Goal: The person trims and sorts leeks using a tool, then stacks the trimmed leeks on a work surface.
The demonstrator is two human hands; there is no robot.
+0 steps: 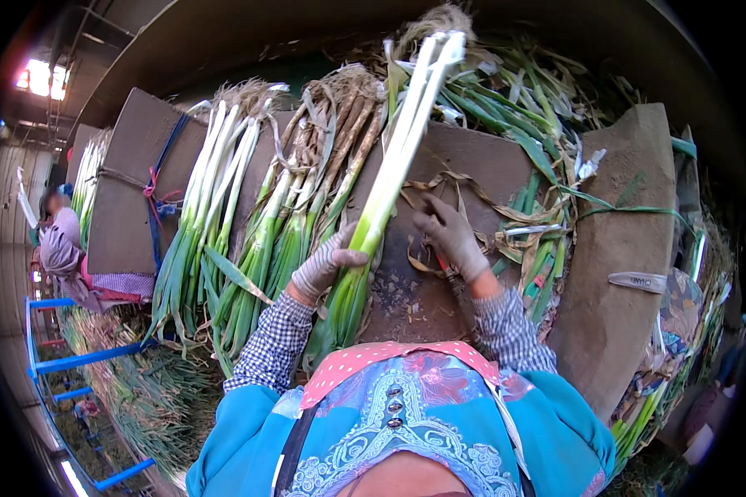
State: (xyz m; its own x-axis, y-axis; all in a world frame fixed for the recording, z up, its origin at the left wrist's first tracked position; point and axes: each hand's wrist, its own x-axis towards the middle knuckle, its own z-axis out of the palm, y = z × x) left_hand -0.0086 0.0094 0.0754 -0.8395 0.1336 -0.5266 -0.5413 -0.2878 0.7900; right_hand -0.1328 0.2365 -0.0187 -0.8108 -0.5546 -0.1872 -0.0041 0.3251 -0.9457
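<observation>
Head camera view: near the centre, we see the gloved left hand closed around peeled green onions, their white ends pointing to one o'clock. Toward three o'clock from it, the gloved right hand bends its fingers (we cannot tell whether they grip anything). We find brown-sheathed onions at eleven o'clock, cleaner onions at ten, and a leaf heap between one and two.

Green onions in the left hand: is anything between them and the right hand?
Nothing visible blocks the way: a gap separates the right hand from the green onions, with withered leaves on the board nearby.
</observation>
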